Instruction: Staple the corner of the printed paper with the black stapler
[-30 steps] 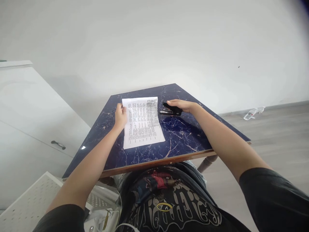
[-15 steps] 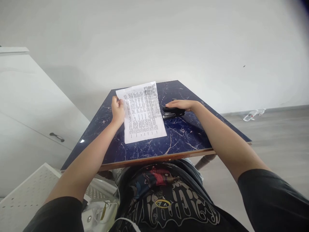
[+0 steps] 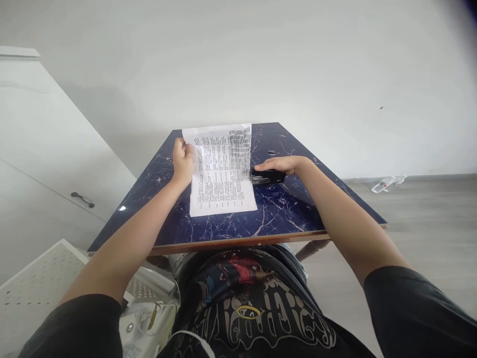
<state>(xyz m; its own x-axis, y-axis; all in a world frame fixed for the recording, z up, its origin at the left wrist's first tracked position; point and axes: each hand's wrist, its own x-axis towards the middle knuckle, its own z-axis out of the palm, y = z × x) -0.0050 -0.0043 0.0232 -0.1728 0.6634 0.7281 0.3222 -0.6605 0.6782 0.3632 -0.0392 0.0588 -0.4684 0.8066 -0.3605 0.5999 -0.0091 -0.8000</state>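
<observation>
Paper: white printed sheets (image 3: 222, 171), lying at the centre of the frame on the dark blue marbled tabletop (image 3: 283, 209); their far part is lifted off the surface and stands up toward the wall, their near part rests flat.
Stapler: black stapler (image 3: 267, 176), just right of centre, its nose at the right edge of the paper about halfway up the page; whether the edge sits inside its mouth cannot be told from this view.
Left hand: left hand (image 3: 183, 163), left of centre, fingers closed in a pinch on the left edge of the sheets near their top, holding the raised part up.
Right hand: right hand (image 3: 285, 164), right of centre, laid flat along the top of the stapler with fingers stretched out toward the paper, palm down; it covers the tool rather than wrapping it.
Progress: by my reading, the sheets are gathered and brought to the stapler, with a hand on each; no staple shows in the paper, so the pressing looks not yet done.
Relation: paper lies between the two hands, touching the left and just beside the right.
Surroundings: small dark object (image 3: 271, 151) on the table beyond the right hand; white cabinet (image 3: 44, 164) at the left; clear plastic bottle (image 3: 385, 184) on the floor at the far right.
</observation>
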